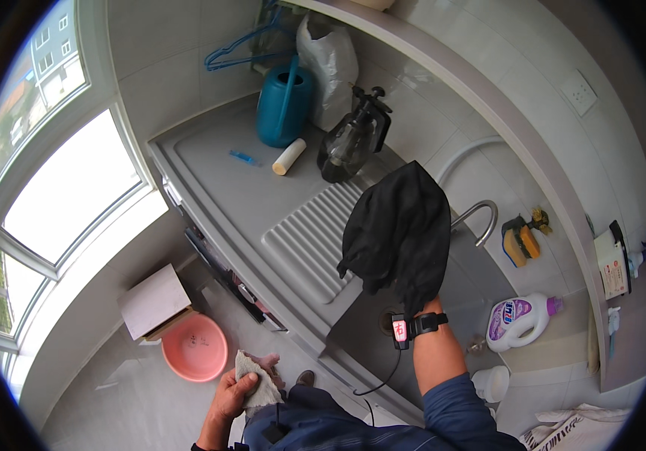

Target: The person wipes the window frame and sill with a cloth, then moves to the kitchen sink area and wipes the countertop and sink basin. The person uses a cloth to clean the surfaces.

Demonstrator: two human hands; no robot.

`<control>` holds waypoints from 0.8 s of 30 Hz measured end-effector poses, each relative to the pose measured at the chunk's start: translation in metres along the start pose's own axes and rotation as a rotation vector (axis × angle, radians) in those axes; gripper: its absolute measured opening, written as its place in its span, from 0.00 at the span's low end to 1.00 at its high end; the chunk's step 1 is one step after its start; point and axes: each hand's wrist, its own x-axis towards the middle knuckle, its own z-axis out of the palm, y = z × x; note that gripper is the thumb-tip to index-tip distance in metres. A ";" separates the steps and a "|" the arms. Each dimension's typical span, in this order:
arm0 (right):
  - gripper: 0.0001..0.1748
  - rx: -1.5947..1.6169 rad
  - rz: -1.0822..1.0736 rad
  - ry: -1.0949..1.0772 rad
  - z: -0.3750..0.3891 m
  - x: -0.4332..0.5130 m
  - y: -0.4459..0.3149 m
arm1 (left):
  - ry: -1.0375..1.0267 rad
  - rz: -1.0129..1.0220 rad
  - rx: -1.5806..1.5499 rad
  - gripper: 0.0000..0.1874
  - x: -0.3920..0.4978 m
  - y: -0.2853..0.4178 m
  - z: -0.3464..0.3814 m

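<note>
A black cloth (399, 225) hangs bunched over my right hand, above the ridged drainboard (311, 242) and the edge of the grey sink (356, 332). The cloth hides that hand's fingers; only a bit of the hand (429, 305) shows at the wrist, which wears a black strap with a small device. Lower down, my left hand (236, 389) pinches a light grey rag (259, 389) between thumb and fingers, in front of my body. A brownish-pink cloth (269, 365) lies against the rag, partly behind it.
A teal watering can (280, 110), a black pump sprayer (351, 138) and a white roll (289, 158) stand or lie on the counter. The faucet (483, 222), sponges (520, 242) and a detergent bottle (517, 321) are right. A pink basin (196, 349) sits on the floor beside a box (156, 299).
</note>
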 end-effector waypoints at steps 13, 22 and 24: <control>0.19 -0.054 -0.081 0.085 -0.023 -0.003 -0.009 | 0.001 0.003 0.042 0.32 -0.005 -0.002 0.030; 0.21 -1.429 -0.710 0.234 0.032 0.046 -0.043 | 0.051 -0.003 0.025 0.34 -0.028 0.001 0.025; 0.20 -1.652 -0.671 0.349 0.032 0.051 -0.032 | 0.044 -0.017 0.002 0.35 -0.032 0.003 0.026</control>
